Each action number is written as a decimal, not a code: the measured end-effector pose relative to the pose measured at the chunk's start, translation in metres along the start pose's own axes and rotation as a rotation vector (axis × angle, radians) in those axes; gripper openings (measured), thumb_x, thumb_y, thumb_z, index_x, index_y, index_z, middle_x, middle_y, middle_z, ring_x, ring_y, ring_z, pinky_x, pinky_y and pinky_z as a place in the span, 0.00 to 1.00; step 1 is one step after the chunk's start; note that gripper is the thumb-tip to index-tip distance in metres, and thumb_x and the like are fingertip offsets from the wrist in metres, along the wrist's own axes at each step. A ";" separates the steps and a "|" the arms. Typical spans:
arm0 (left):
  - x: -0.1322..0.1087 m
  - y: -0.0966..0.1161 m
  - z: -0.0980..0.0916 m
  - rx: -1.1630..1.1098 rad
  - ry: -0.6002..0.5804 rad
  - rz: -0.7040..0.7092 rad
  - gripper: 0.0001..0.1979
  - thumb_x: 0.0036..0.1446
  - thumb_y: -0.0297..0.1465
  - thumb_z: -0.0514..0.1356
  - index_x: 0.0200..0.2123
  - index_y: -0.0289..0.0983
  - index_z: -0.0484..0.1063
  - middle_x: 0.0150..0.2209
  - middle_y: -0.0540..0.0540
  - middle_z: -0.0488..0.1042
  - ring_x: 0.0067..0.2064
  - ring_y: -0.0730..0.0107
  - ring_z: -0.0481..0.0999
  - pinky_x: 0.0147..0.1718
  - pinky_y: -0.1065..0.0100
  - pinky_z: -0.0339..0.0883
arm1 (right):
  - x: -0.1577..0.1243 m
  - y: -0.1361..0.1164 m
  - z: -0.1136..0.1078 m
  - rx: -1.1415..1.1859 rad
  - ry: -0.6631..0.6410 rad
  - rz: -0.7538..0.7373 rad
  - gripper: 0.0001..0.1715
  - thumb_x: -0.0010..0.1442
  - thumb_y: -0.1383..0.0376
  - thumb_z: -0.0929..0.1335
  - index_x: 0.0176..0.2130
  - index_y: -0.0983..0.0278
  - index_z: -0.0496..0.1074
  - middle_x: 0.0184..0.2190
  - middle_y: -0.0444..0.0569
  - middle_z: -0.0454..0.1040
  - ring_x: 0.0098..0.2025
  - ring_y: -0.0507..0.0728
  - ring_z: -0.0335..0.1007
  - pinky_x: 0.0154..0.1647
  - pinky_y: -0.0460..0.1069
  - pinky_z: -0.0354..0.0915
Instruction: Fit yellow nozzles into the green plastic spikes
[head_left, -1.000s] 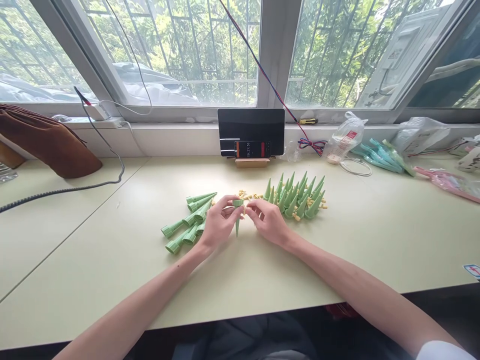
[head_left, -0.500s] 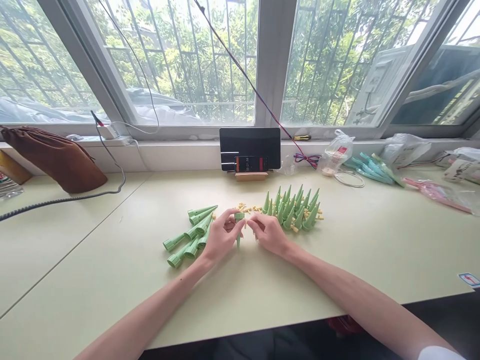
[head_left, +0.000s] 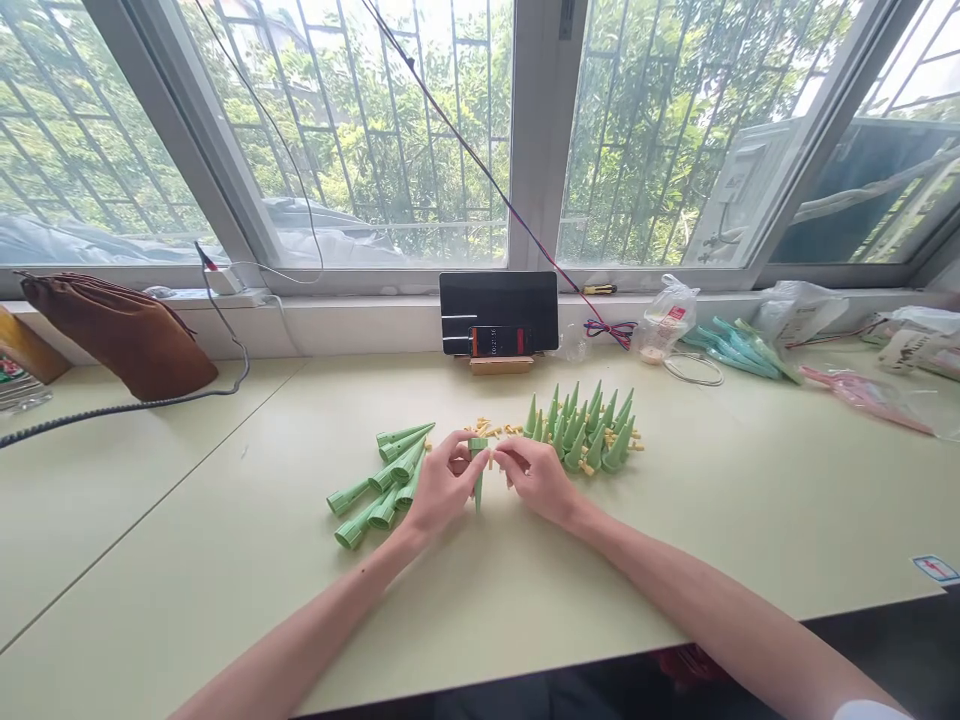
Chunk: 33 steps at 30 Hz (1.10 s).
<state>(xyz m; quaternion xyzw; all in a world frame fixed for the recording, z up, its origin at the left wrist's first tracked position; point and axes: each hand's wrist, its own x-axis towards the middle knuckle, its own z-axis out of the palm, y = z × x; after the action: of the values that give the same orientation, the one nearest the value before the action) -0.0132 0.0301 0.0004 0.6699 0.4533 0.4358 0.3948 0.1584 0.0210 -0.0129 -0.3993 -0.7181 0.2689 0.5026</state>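
Observation:
My left hand [head_left: 441,484] is closed round a green plastic watering spike [head_left: 478,494], which points tip down with its wide cap at the top. A small yellow valve [head_left: 491,459] sits at the side of that cap, and the fingertips of my right hand [head_left: 537,480] are pinched against it. Left of my hands lies a bunch of green spikes [head_left: 361,520] on their sides. To the right, several spikes [head_left: 576,430] stand tips up with yellow valves at their bases. Loose yellow valves [head_left: 511,430] lie just behind my fingers.
A black tablet [head_left: 499,300] and a phone [head_left: 501,341] lean on a cardboard stand [head_left: 501,366] by the window. A brown leather bag [head_left: 135,340] and dark cable [head_left: 97,408] are at left. Plastic bags [head_left: 667,320] and blue-green pieces [head_left: 731,348] lie at back right.
The view has tilted slightly, so everything sits a little lower. My right fingertips are slightly nearer the yellow valve; my left hand keeps its hold on the spike.

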 end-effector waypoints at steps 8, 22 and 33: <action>0.000 0.001 0.001 -0.100 0.005 -0.098 0.18 0.56 0.45 0.63 0.43 0.39 0.68 0.22 0.56 0.66 0.18 0.77 0.64 0.17 0.74 0.61 | -0.003 0.005 0.001 -0.007 0.049 -0.014 0.08 0.65 0.61 0.67 0.39 0.62 0.72 0.35 0.49 0.74 0.29 0.52 0.70 0.27 0.47 0.67; -0.004 0.000 0.005 -0.093 -0.010 -0.063 0.17 0.57 0.43 0.62 0.44 0.39 0.67 0.23 0.54 0.68 0.19 0.75 0.67 0.19 0.72 0.63 | -0.005 0.004 0.000 -0.013 0.015 0.071 0.14 0.66 0.57 0.65 0.33 0.63 0.70 0.28 0.46 0.70 0.26 0.52 0.65 0.27 0.47 0.65; -0.006 0.000 0.005 -0.030 -0.010 -0.032 0.15 0.58 0.42 0.62 0.45 0.40 0.68 0.23 0.55 0.65 0.20 0.76 0.65 0.20 0.73 0.61 | -0.005 0.003 -0.003 -0.046 -0.026 0.108 0.22 0.68 0.55 0.62 0.27 0.63 0.67 0.18 0.41 0.62 0.22 0.50 0.57 0.26 0.47 0.58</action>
<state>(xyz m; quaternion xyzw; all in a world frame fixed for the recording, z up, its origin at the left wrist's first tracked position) -0.0100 0.0243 -0.0026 0.6587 0.4556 0.4327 0.4140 0.1628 0.0185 -0.0172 -0.4452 -0.7080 0.2844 0.4687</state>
